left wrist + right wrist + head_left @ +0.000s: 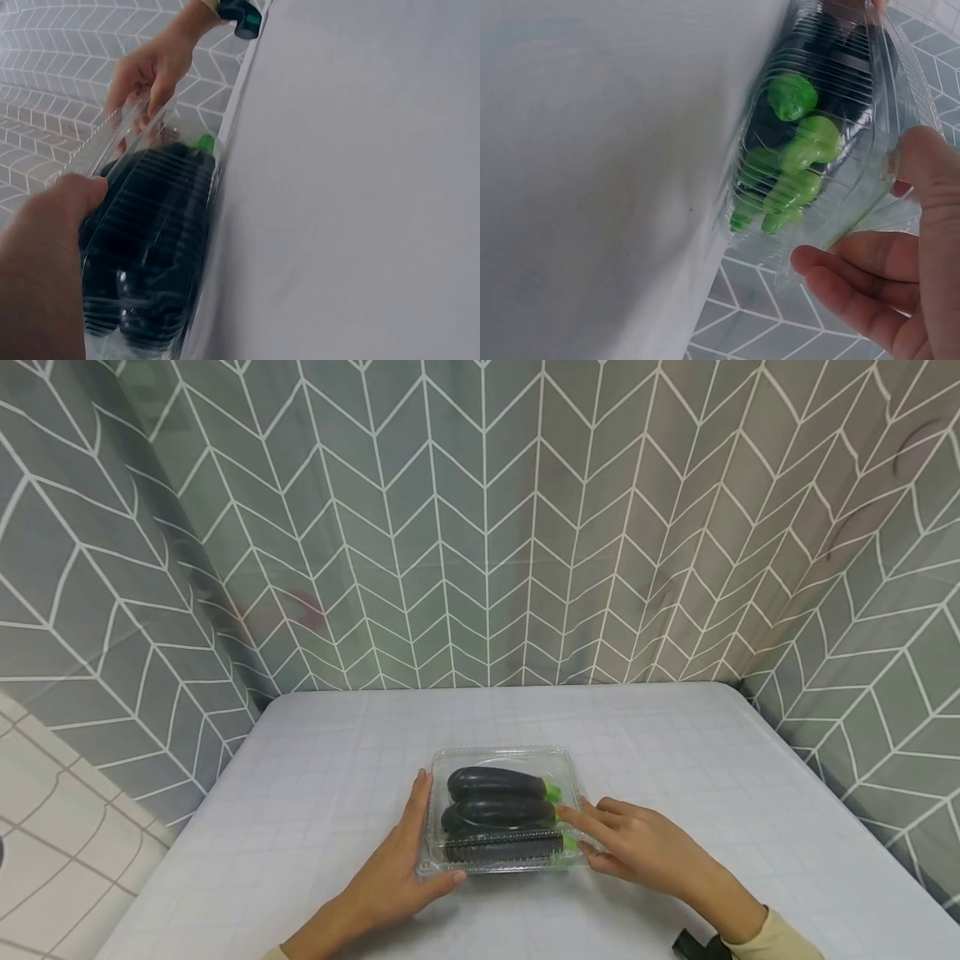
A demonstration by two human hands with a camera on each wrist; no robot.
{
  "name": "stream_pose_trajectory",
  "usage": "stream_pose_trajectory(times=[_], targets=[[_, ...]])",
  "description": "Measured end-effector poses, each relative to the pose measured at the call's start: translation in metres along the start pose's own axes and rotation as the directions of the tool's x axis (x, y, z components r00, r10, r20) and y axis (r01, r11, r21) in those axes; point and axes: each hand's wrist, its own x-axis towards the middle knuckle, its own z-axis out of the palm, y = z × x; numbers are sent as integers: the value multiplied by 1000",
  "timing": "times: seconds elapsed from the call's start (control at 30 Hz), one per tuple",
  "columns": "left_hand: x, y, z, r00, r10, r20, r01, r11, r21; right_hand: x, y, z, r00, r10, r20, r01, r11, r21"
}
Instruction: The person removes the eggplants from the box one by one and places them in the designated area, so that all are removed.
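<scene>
A clear plastic clamshell container point(566, 764) lies on the white table, with several eggplants point(498, 783) inside, dark with bright green stem ends point(792, 97) pointing right. The left hand point(401, 864) holds the container's left side, its thumb near the front corner and its fingers along the left edge. In the left wrist view, that thumb lies on the rim. At the right side, the right hand point(637, 843) pinches the edge of the container, its index finger reaching over the lid. The right wrist view shows its thumb point(926, 154) at the rim and other fingers beneath the corner.
A white cloth with a faint grid covers the table point(360, 727). Grey curtains point(480, 527) with white chevron lines hang behind and along both sides. White floor tiles point(52, 827) show at the left. A dark device point(701, 946) is strapped at the right wrist.
</scene>
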Motion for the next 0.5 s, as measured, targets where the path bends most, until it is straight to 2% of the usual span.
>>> stream_pose_trajectory(times=[0.1, 0.23, 0.37, 0.5], targets=[[-1, 3, 3, 997, -72, -1, 72, 997, -30, 1, 0, 0, 1000, -4, 1, 4, 1000, -9], [-1, 5, 7, 987, -162, 18, 163, 983, -87, 1, -1, 0, 1000, 9, -10, -9, 1000, 14], [-1, 7, 8, 980, -195, 24, 197, 974, -115, 2, -1, -1, 999, 39, -33, -38, 999, 37], [-2, 9, 9, 980, -197, 8, 197, 975, -102, 3, -1, -1, 997, 72, -37, -70, 997, 40]])
